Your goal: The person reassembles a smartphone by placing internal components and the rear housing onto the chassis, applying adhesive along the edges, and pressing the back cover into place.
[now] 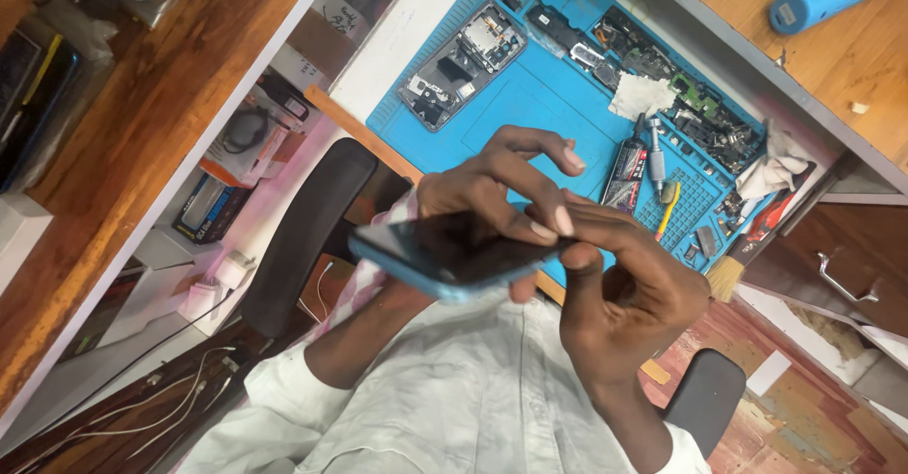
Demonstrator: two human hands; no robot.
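We've got both hands — left hand (501,185), right hand (629,289) — pinching the blue phone (445,252) mid-air over our lap; a slipping fingertip could drop it, missing the counter (397,43).

free: bare middle of blue mat (530,105) | blocked: opened phone (461,65) at mat's left, loose parts (700,119) along its right, tube (624,173) near its lower edge

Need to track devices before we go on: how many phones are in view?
2. One blue phone is held between the left hand and right hand. One opened phone lies on the blue mat. Others may be hidden.
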